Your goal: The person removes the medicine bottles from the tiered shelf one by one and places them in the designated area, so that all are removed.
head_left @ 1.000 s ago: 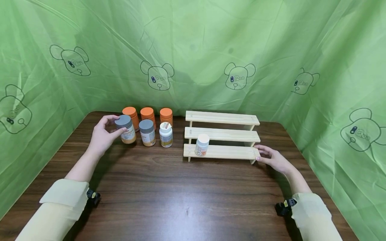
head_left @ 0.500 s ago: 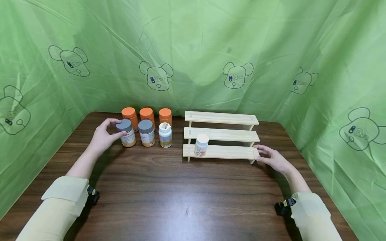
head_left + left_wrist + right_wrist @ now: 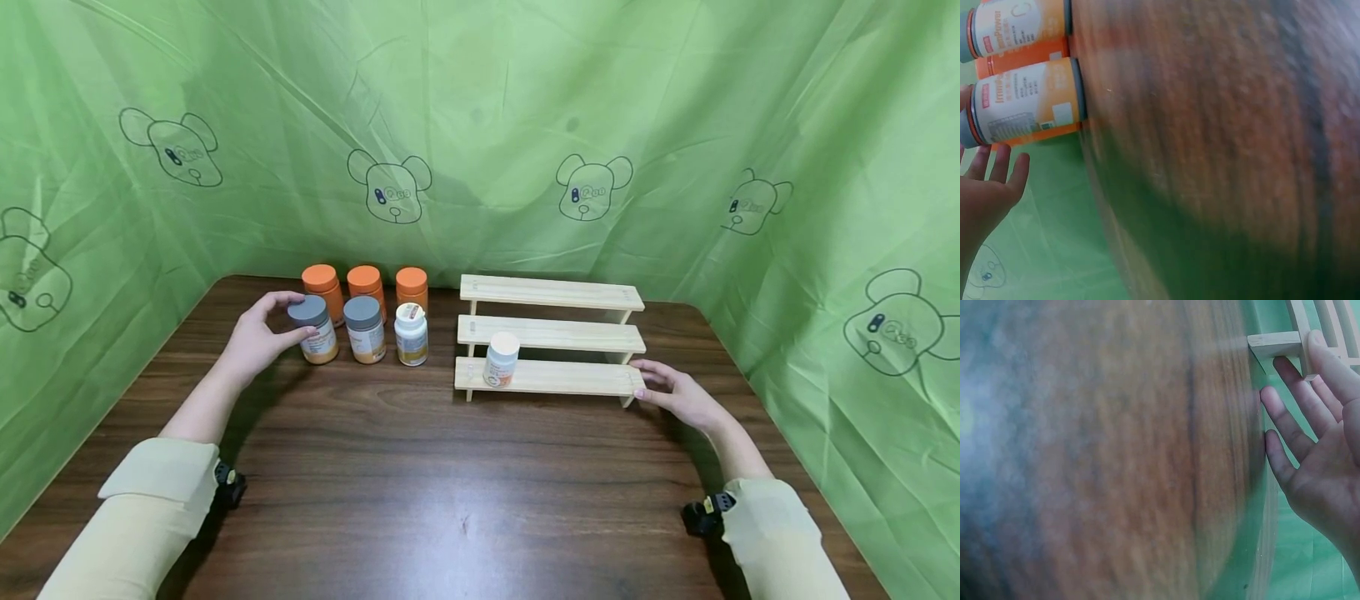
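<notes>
At the left of the table, my left hand [image 3: 257, 342] holds a grey-lidded supplement bottle [image 3: 321, 340] near its top, thumb in front and fingers behind. The left wrist view shows this bottle [image 3: 1025, 103] lying level with its neighbour, its base at the tabletop. Right beside it stands a second grey-lidded bottle [image 3: 367, 340], then a white bottle [image 3: 412, 337]. My right hand [image 3: 678, 396] pinches the right end of the lowest step of a three-tier wooden rack [image 3: 562, 377]. A small white bottle [image 3: 501, 362] sits upright on that step, at its left.
Behind the front bottles stand three orange-lidded bottles, at left [image 3: 322, 283], middle [image 3: 365, 282] and right [image 3: 412, 283]. The brown wooden table [image 3: 450, 483] reaches to a green cloth backdrop [image 3: 487, 100] with bear-head drawings, which also encloses both sides.
My left hand has lowered the grey-lidded bottle slightly toward the front, into line with its neighbour; over the last half second it stays there. The right hand keeps its place on the rack.
</notes>
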`<state>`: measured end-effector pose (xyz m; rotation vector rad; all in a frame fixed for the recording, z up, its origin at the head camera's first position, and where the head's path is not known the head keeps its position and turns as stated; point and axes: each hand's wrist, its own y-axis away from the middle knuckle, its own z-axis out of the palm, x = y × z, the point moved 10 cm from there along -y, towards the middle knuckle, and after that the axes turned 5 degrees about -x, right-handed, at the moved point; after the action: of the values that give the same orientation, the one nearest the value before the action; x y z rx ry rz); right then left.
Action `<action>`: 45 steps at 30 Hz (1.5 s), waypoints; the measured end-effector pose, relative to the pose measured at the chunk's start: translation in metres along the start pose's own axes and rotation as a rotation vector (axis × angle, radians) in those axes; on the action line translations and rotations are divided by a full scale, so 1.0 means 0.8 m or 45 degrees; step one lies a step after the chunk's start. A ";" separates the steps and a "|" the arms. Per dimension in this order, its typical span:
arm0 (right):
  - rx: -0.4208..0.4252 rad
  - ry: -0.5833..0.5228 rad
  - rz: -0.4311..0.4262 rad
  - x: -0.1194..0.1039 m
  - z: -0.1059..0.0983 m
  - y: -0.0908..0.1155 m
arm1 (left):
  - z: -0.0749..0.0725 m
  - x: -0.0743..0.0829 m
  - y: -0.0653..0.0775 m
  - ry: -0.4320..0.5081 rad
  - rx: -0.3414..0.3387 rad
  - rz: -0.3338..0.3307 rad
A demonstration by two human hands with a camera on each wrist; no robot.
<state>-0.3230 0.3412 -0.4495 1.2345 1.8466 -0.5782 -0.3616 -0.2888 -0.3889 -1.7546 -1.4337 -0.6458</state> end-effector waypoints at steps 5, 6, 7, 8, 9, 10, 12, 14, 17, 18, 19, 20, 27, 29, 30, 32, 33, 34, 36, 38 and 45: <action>0.001 0.003 -0.004 0.001 0.000 -0.001 | -0.001 0.022 0.000 -0.040 -0.002 0.043; 0.001 -0.001 -0.006 0.002 0.000 -0.002 | -0.001 0.029 0.000 -0.050 -0.001 0.055; 0.001 -0.001 -0.007 0.002 0.001 -0.002 | -0.001 0.035 0.000 -0.055 -0.001 0.064; 0.001 -0.001 -0.008 0.002 0.001 -0.002 | -0.002 0.042 0.001 -0.061 0.000 0.078; 0.001 -0.006 -0.010 0.002 0.001 -0.003 | -0.002 0.048 0.001 -0.064 0.000 0.091; 0.000 -0.008 -0.009 0.002 0.001 -0.003 | -0.002 0.054 0.001 -0.067 -0.002 0.101; -0.001 -0.013 -0.007 0.003 0.001 -0.003 | -0.002 0.065 0.001 -0.065 -0.001 0.120; -0.002 -0.006 -0.004 0.003 0.001 -0.003 | 0.000 0.075 0.002 -0.069 -0.010 0.127; -0.002 -0.006 -0.001 0.003 0.000 -0.003 | 0.005 0.087 0.003 -0.050 -0.038 0.131; -0.002 -0.009 0.000 0.003 0.000 -0.003 | 0.007 0.091 0.004 -0.042 -0.048 0.130; -0.002 -0.009 0.001 0.003 0.000 -0.003 | 0.009 0.096 0.005 -0.040 -0.055 0.131; -0.002 -0.008 0.003 0.003 0.000 -0.003 | 0.012 0.100 0.006 -0.031 -0.062 0.137; 0.006 0.018 0.013 0.003 -0.001 -0.001 | 0.031 0.127 0.013 0.024 -0.096 0.172; 0.007 0.016 0.012 0.002 -0.001 -0.001 | 0.037 0.134 0.016 0.036 -0.098 0.172; 0.007 0.016 0.012 0.002 -0.001 0.000 | 0.040 0.138 0.018 0.047 -0.097 0.173; 0.008 0.015 0.012 0.002 -0.001 0.000 | 0.045 0.145 0.021 0.057 -0.091 0.178; 0.009 0.015 0.013 0.002 -0.001 0.000 | 0.049 0.149 0.023 0.064 -0.089 0.185; 0.010 0.014 0.014 0.002 -0.001 0.000 | 0.052 0.154 0.024 0.069 -0.088 0.197; 0.009 0.013 0.012 0.002 -0.001 -0.001 | 0.060 0.163 0.027 0.091 -0.090 0.211; 0.009 0.009 0.007 0.002 -0.001 -0.002 | 0.068 0.172 0.028 0.103 -0.092 0.226; 0.009 -0.001 0.000 0.006 0.000 -0.004 | 0.098 0.204 0.032 0.132 -0.135 0.271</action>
<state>-0.3266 0.3424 -0.4537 1.2386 1.8455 -0.5851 -0.3044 -0.1322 -0.3136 -1.8957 -1.1420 -0.6979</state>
